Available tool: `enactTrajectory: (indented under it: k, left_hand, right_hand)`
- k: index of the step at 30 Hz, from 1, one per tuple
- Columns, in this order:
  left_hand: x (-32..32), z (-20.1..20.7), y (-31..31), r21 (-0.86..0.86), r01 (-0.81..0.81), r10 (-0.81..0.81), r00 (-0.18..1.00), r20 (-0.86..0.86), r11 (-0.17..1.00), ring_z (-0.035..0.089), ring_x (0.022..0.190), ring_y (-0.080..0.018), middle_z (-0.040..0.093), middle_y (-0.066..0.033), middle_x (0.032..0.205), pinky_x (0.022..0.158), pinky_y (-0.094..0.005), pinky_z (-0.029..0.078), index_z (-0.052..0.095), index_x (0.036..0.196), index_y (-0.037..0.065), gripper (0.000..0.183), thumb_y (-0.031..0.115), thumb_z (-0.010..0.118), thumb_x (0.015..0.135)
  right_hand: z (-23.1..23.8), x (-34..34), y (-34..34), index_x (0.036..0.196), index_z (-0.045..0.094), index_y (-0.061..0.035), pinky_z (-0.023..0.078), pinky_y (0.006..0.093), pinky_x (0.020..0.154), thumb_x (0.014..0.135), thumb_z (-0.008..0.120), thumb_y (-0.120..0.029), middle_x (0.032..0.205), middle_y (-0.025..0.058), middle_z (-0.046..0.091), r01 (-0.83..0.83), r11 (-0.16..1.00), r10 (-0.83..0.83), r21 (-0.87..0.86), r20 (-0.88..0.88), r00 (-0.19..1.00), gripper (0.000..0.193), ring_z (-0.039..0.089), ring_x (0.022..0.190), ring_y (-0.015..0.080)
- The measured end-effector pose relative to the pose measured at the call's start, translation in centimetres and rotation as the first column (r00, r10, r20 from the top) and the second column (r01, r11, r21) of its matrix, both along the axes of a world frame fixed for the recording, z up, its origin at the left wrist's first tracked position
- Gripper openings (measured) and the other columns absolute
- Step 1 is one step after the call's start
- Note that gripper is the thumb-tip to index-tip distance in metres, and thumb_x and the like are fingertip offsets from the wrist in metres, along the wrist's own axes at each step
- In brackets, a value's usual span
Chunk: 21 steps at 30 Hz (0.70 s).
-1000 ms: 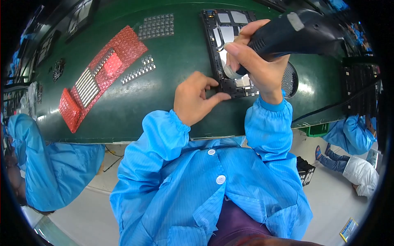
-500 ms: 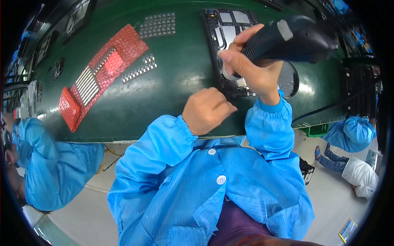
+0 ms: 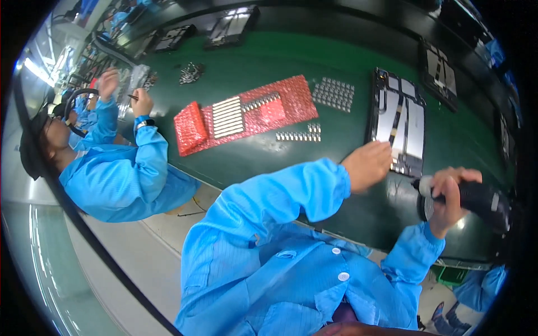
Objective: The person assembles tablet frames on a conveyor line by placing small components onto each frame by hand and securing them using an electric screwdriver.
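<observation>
On the green bench top (image 3: 269, 61), head view, a red bubble-wrap sheet (image 3: 283, 109) lies flat left of centre, its left end folded into a thick red pad (image 3: 189, 127). A white strip block w/ dark lines (image 3: 227, 116) sits on the wrap, and a short row of small metal parts (image 3: 259, 102) lies beside it. Just right of the wrap is a square grid of small silver parts (image 3: 333, 93); below that, a shorter row of the same kind (image 3: 298, 135), on bare bench. Further right is an open dark device chassis (image 3: 399, 126), rectangular, w/ pale panels inside & a dark ribbon running down the middle. A second, similar chassis (image 3: 439, 68) lies well apart toward the upper right; more dark trays (image 3: 231, 25) at the far edge.

Left hand (image 3: 367, 164): loosely curled, fingers resting at the chassis's lower left edge, touching it; can't tell whether it pinches anything. Right hand (image 3: 448, 196): wrapped tight round a black electric screwdriver (image 3: 476, 199), held off to the right of the chassis, near the bench's front edge, tip end toward the left. A round dark disc (image 3: 425, 208) sits under it.

At far left, a co-worker in a blue smock (image 3: 120, 173) works at the same bench, one hand (image 3: 141, 102) holding a thin tool.
</observation>
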<state>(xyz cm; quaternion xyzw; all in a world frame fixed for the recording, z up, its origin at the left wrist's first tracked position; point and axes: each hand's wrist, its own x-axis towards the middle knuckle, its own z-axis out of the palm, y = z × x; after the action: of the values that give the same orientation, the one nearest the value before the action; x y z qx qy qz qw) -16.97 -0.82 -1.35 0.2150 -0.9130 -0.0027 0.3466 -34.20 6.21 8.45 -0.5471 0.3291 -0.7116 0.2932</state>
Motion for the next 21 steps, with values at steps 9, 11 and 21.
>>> enactTrajectory:
  k: [9, 11, 21]
  left_hand:
    - [2.1, 1.0, -21.5, -0.095, -0.589, 0.592, 0.764, 0.256, 0.802, 0.054, 0.102, -0.0320, 0.060, -0.0162, 0.103, 0.086, -0.0356, 0.046, 0.062, 0.095, 0.002, 0.023, 0.009, 0.058, 0.074]
    - [3.0, 4.7, -22.6, 0.157, -0.611, 0.564, 0.783, 0.261, 0.776, 0.056, 0.098, -0.0328, 0.061, -0.0164, 0.099, 0.083, -0.0373, 0.047, 0.064, 0.094, 0.004, 0.021, 0.014, 0.056, 0.077]
    - [39.4, 3.3, -40.2, -0.071, -0.929, 0.795, 0.269, 0.544, 0.363, 0.059, 0.084, -0.0390, 0.062, -0.0210, 0.088, 0.075, -0.0466, 0.046, 0.063, 0.089, 0.002, 0.039, 0.038, 0.062, 0.075]
  right_hand:
    - [-1.7, 2.1, -1.0, 0.097, 0.038, -0.0049, 0.045, 0.0292, 0.050, 0.076, 0.059, 0.003, 0.061, 0.0052, 0.047, 0.004, 0.981, -0.017, 0.196, 0.063, 0.998, 0.031, 0.047, 0.049, 0.0147]
    - [-2.5, 1.4, -1.3, 0.097, 0.039, -0.0046, 0.046, 0.0286, 0.052, 0.075, 0.058, 0.007, 0.063, 0.0057, 0.048, 0.021, 0.975, -0.038, 0.223, 0.070, 0.997, 0.032, 0.049, 0.050, 0.0143]
    - [-4.5, -0.2, -1.2, 0.090, 0.039, -0.0066, 0.046, 0.0276, 0.044, 0.070, 0.069, -0.001, 0.058, 0.0043, 0.046, 0.127, 0.895, -0.218, 0.428, 0.169, 0.961, 0.037, 0.049, 0.046, 0.0151]
